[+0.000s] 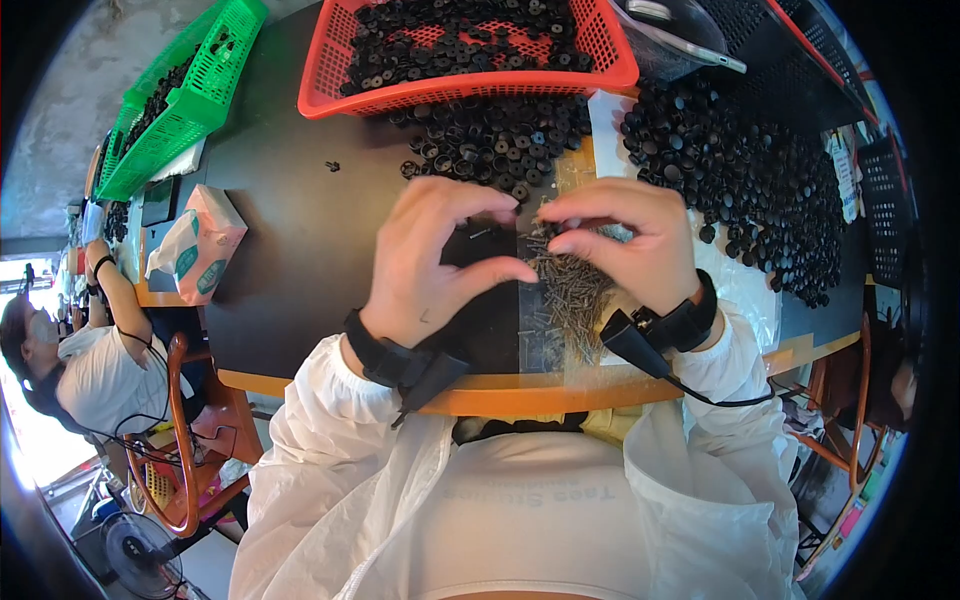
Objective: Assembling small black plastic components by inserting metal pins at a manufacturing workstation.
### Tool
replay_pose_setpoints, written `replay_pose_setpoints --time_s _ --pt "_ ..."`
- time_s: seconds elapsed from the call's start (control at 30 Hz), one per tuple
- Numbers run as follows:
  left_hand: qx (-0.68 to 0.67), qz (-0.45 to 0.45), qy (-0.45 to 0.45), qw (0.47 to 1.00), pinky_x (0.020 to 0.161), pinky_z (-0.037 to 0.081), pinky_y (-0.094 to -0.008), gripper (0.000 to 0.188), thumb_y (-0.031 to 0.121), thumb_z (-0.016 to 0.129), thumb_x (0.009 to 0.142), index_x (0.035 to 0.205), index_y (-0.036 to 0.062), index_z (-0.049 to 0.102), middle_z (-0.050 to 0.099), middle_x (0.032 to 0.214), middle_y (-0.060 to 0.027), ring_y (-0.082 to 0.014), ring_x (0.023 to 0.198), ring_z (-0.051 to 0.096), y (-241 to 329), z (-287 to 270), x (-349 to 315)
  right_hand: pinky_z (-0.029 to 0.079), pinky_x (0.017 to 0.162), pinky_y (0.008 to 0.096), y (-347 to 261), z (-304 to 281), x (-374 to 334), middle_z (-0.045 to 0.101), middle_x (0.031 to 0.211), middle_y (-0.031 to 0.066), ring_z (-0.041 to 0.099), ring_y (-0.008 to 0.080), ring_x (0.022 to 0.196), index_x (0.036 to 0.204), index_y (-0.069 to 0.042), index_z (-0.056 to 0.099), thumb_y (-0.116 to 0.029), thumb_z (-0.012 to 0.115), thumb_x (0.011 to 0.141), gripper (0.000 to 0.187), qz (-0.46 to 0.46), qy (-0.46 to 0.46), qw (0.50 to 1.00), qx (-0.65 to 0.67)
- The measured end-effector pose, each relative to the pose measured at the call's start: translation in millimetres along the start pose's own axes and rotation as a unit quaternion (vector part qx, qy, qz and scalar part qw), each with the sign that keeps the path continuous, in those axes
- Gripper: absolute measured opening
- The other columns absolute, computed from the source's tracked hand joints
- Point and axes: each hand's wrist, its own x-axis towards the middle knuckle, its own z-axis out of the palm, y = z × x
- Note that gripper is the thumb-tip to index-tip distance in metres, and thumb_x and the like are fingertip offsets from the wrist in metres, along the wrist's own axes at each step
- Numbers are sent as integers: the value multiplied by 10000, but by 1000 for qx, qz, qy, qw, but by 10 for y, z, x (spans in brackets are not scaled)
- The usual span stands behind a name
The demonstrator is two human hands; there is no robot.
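My left hand [425,255] hovers over the dark table, thumb and forefinger wide apart in a curve. Black round parts [470,150] lie just beyond its fingertips. My right hand [640,235] is over the upper end of a heap of small metal screws [575,300]. Its thumb and forefinger are bent toward each other with a gap between them, and I make out nothing held there. The curled fingers behind are partly hidden. Both wrists wear black straps with small devices, and a cable runs from the right one.
A red basket [470,95] of black parts stands at the far side. Black round caps [740,190] are heaped at the right on white sheets. A tissue pack [210,245] and a green basket [170,135] are at the left, where another person [110,350] sits.
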Motion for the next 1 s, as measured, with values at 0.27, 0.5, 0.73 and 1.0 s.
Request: replay_pose_setpoints --time_s 0.27,0.5,0.73,1.0 --pt "153 34 -126 979 726 457 -359 339 176 863 591 893 119 722 593 872 -25 -243 828 548 -346 -469 -2 523 798 270 210 -296 -76 668 955 53 636 119 844 1138 0 628 -229 602 977 281 44 137 952 272" --pt "183 9 -160 970 754 471 -351 304 152 836 644 929 124 735 594 877 -24 -241 845 547 -338 -362 -24 530 853 280 195 -137 -113 664 1035 72 638 132 940 1154 2 625 -1 631 912 243 115 88 949 280" --pt "56 -6 -114 992 813 506 -352 306 53 804 712 995 57 687 666 988 -77 -270 923 625 -180 -103 -34 551 791 261 83 73 -165 685 1014 73 662 131 904 1029 -4 680 1 737 825 212 101 40 975 196" --pt "-170 -158 -46 972 801 512 -306 303 -37 766 746 1029 -4 663 652 966 -100 -195 850 626 15 133 -186 547 725 266 10 91 -155 700 922 86 684 168 811 972 -22 701 -25 778 770 217 28 49 998 -8"
